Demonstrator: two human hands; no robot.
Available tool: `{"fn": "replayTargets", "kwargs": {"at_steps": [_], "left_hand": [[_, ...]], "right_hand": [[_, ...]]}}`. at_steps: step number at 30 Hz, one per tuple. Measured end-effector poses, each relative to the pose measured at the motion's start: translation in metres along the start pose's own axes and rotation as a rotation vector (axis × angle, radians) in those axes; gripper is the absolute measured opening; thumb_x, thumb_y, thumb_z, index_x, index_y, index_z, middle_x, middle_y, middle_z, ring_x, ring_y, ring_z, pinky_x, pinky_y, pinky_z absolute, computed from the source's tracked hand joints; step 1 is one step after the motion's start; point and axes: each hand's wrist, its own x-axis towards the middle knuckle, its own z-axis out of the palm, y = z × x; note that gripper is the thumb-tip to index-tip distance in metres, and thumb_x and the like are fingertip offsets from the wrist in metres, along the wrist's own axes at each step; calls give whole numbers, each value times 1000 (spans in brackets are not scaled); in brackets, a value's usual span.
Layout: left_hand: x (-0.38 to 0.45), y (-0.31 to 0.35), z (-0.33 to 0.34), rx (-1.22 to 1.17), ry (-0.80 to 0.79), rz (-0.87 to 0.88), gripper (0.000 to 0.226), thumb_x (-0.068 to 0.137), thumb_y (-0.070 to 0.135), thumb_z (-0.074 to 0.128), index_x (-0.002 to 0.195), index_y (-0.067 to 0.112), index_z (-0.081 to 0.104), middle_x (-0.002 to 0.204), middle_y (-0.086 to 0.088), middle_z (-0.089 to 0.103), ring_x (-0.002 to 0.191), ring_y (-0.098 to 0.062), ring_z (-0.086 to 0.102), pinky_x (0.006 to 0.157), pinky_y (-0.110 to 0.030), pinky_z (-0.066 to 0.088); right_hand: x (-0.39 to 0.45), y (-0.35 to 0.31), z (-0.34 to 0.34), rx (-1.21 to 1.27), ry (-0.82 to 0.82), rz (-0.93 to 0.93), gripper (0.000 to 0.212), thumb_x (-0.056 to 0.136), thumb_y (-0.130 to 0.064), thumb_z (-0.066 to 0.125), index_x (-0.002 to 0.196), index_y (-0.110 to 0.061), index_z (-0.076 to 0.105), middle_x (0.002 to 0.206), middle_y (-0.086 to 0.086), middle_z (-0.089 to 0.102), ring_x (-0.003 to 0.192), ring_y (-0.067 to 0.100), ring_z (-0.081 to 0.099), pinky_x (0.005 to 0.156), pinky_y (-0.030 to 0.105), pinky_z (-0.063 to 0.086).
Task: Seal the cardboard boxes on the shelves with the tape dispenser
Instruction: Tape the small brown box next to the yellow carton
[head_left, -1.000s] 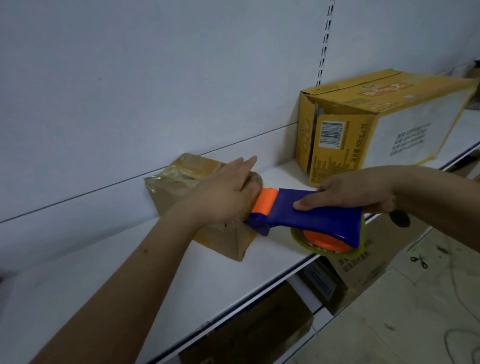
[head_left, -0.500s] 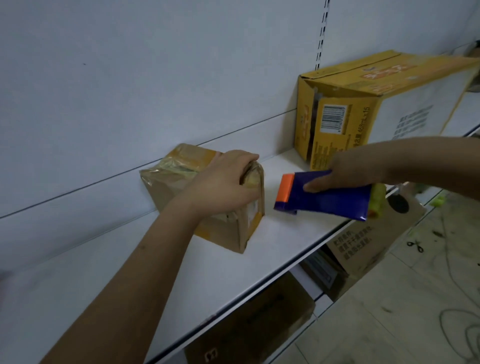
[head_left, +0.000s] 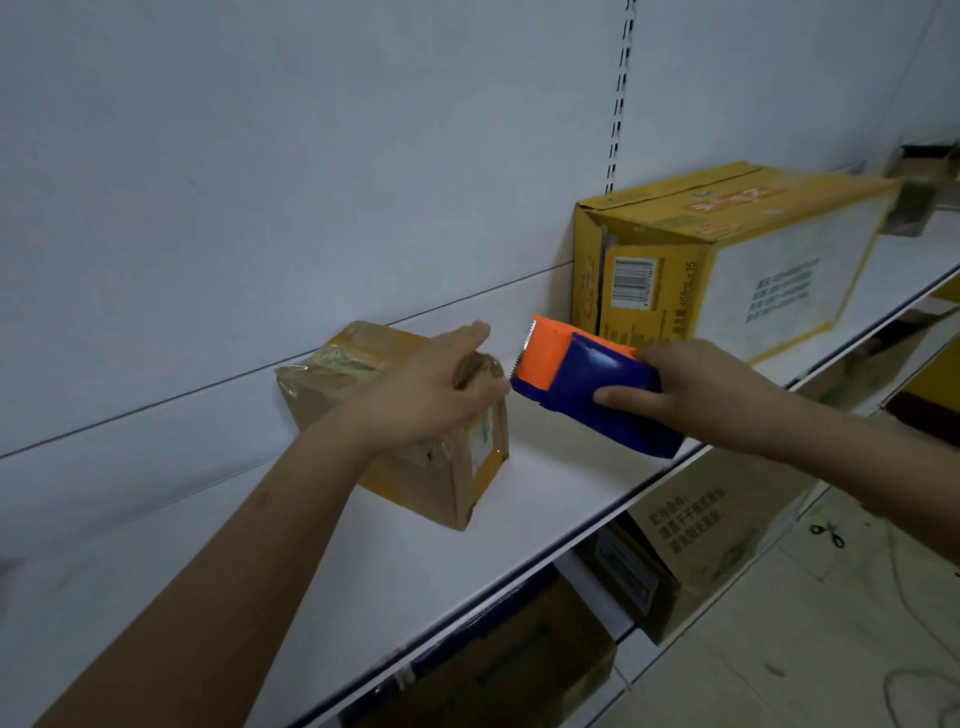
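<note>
I am watching the small brown box (head_left: 410, 415) sitting mid-shelf (head_left: 545, 478), my left hand (head_left: 431, 389) lying on its top with fingers relaxed and extended. My right hand (head_left: 696, 395) is gripping the tape dispenser (head_left: 587, 384), its serrated blade just right of the box corner. I am worrying the blade may be nicking my left thumb, or the lightly held box sliding left.
</note>
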Motion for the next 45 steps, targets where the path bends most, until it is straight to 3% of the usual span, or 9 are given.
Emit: {"fn": "replayTargets", "kwargs": {"at_steps": [3,7,11,13,20,25,28,37,45], "left_hand": [[-5,4,-6,-196,163,23,71,95,53,57,156,44,22,157,20,35,134,-13,49,106,-37,45],[-10,7,-9,-172,141,218,78,93,23,69,155,42,26,149,29,42,133,6,42,109,-19,35],[-14,14,-6,-85,214,349,64,91,21,71,148,37,44,140,29,50,136,6,39,109,-13,33],[-15,19,-6,-58,301,404,50,90,19,72,135,36,58,129,30,56,128,6,45,104,-9,35],[-23,16,-6,-129,340,491,43,82,15,80,118,36,70,109,28,69,113,-8,59,94,-14,45],[-24,10,-2,-136,326,576,34,91,10,67,120,28,72,105,24,72,104,-14,60,88,-19,49],[-29,9,5,-66,404,591,32,90,23,65,120,28,73,105,20,72,103,-12,61,86,-19,50],[-34,16,1,-22,290,673,44,80,40,77,121,27,70,115,17,70,110,-11,60,91,-32,51],[-39,22,-7,-141,213,676,26,85,20,78,111,17,77,107,8,74,101,-14,68,84,-38,57]], "right_hand": [[-6,15,0,-330,165,-170,69,71,-80,19,92,-20,46,68,-6,50,56,13,46,50,28,34],[0,28,-1,-528,485,-424,73,82,-70,40,98,-2,61,59,6,57,53,28,54,49,30,31],[12,33,3,-560,632,-607,60,88,-61,45,97,-3,54,64,10,64,64,31,64,82,33,39],[15,31,2,-569,671,-626,57,91,-59,44,93,-3,55,64,10,64,63,31,64,86,34,39],[15,36,-2,-628,730,-684,62,96,-58,44,91,2,62,73,13,67,70,32,65,88,37,43],[12,38,0,-617,759,-761,54,99,-56,43,99,-3,55,76,13,67,70,31,65,89,38,44],[10,40,5,-609,763,-755,61,98,-56,44,94,2,62,76,13,68,70,31,66,89,38,44],[4,40,11,-516,780,-835,45,98,-54,44,100,-9,47,79,16,69,70,31,67,89,39,45],[-1,36,13,-480,763,-880,48,100,-54,40,97,-7,48,82,18,70,73,32,68,92,40,42]]}}
